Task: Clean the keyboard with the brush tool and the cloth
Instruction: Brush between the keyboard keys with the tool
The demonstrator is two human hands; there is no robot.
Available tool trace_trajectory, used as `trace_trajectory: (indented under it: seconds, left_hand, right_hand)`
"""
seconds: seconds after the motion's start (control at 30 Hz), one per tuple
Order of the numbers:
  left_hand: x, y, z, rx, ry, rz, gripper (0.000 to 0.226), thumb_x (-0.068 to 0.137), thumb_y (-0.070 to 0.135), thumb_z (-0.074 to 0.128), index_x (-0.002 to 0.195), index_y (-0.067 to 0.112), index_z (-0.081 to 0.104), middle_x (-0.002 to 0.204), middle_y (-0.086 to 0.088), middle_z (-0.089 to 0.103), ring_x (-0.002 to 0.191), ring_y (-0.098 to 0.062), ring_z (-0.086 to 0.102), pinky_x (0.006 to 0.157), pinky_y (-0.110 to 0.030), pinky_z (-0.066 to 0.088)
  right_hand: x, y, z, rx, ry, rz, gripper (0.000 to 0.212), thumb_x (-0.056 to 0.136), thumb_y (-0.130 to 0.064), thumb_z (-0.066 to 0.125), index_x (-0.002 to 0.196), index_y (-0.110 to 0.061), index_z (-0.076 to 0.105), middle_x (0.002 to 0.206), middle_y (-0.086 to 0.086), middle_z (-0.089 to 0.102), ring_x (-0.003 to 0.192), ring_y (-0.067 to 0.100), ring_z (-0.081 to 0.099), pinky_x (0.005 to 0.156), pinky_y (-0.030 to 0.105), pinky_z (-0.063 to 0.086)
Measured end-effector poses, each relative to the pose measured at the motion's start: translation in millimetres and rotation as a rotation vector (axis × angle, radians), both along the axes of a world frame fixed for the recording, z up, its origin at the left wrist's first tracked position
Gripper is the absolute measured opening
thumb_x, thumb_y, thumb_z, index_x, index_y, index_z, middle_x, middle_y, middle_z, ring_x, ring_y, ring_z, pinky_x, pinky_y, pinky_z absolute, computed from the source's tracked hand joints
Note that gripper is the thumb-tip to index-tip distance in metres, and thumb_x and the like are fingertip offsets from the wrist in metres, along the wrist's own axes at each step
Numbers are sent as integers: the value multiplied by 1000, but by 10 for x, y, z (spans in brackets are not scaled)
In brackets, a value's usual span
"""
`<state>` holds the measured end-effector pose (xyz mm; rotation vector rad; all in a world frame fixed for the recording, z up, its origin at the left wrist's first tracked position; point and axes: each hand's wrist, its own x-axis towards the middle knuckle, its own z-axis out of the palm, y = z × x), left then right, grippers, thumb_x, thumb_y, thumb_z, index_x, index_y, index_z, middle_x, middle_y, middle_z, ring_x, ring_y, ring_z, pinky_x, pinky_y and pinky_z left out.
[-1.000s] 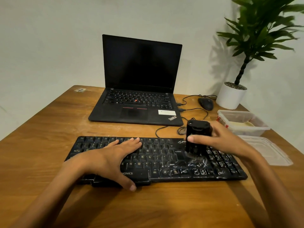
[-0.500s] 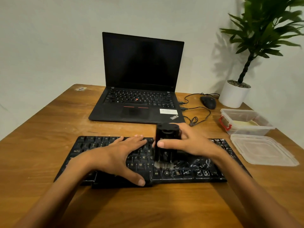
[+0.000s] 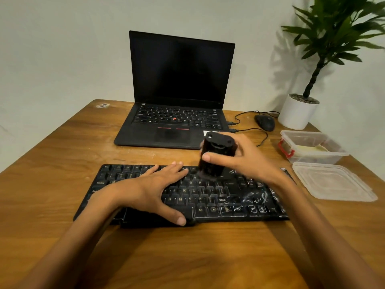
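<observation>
Black brush tool [image 3: 215, 156] gripped in my right hand [image 3: 248, 159], bristles on the keyboard [image 3: 218, 197] — my left hand [image 3: 150, 190] open, flat on the keys.

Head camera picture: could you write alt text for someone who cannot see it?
A person's right hand holds a black brush tool upright over the top rows of a dusty black keyboard, while the left hand lies flat on the keys to steady it. Behind, on the wooden table, stand an open laptop, a mouse and a potted plant.
</observation>
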<state>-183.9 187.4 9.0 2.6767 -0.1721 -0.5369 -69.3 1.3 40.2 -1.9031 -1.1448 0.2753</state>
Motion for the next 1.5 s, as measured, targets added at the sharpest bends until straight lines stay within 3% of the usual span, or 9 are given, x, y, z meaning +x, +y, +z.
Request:
trace_trajectory:
  seconds: [0.13,0.27,0.4,0.63,0.93,1.07,1.2,1.37,1.5]
  left_hand:
    - [-15,-15,21,-35,-7,9,102,74,51,66,144,36,-6,134,27,-25,114,10,-24,95,-17,-18]
    - [-4,39,-46,-7,-13,-16,109,67,61,63,143,37,-11,139,23,-28,121,9,-30,99,-18,-22]
    - [6,51,-69,-21,-22,-18,110,67,62,63,144,36,-10,140,22,-29,124,9,-29,101,-19,-22]
    - [-2,34,-52,-32,-12,-1,105,72,55,65,143,36,-10,142,20,-27,118,10,-29,98,-18,-21]
    - [26,61,-85,-2,-12,-23,108,70,60,63,144,35,-11,145,21,-26,124,8,-28,101,-21,-22]
    - [25,60,-97,11,-13,-27,108,70,60,63,144,35,-12,148,18,-25,123,8,-28,101,-21,-22]
    - [24,69,-90,6,-20,-29,108,70,60,62,144,35,-12,148,17,-25,124,8,-28,102,-21,-22]
    - [22,61,-101,11,-20,-27,108,71,60,63,144,35,-12,146,19,-27,122,8,-29,100,-21,-22]
    - [26,66,-91,21,-18,-26,109,69,62,62,145,33,-11,149,15,-25,126,7,-27,105,-25,-21]
  right_hand:
    - [-195,95,-122,-40,76,188,37,80,-18,70,115,-13,59,108,3,66,102,13,62,85,32,53]
    - [-25,-309,-120,-56,175,105,38,71,-33,68,102,-12,62,100,5,68,93,15,66,71,24,54]
    - [212,-748,3,-160,101,-19,48,62,-53,71,98,-23,66,100,0,70,94,15,66,84,43,54]
    - [-194,-111,-100,5,137,170,26,79,-15,69,104,-12,61,103,7,67,96,17,65,78,28,55]
    - [89,-708,27,-98,156,52,40,66,-39,69,98,-15,66,98,2,71,93,17,67,82,40,55]
    - [-103,-364,-72,-95,174,154,37,71,-30,68,102,-10,62,99,8,69,93,19,66,77,32,56]
    - [-30,-223,-40,-33,34,-10,53,62,-42,77,98,-6,61,92,9,68,83,10,64,69,24,55]
    - [-152,-240,-118,-108,187,149,44,64,-38,70,99,-14,61,96,8,69,90,15,66,76,26,55]
    - [-16,-279,-60,25,71,-78,34,69,-27,75,97,-13,61,93,0,66,84,3,63,69,13,50]
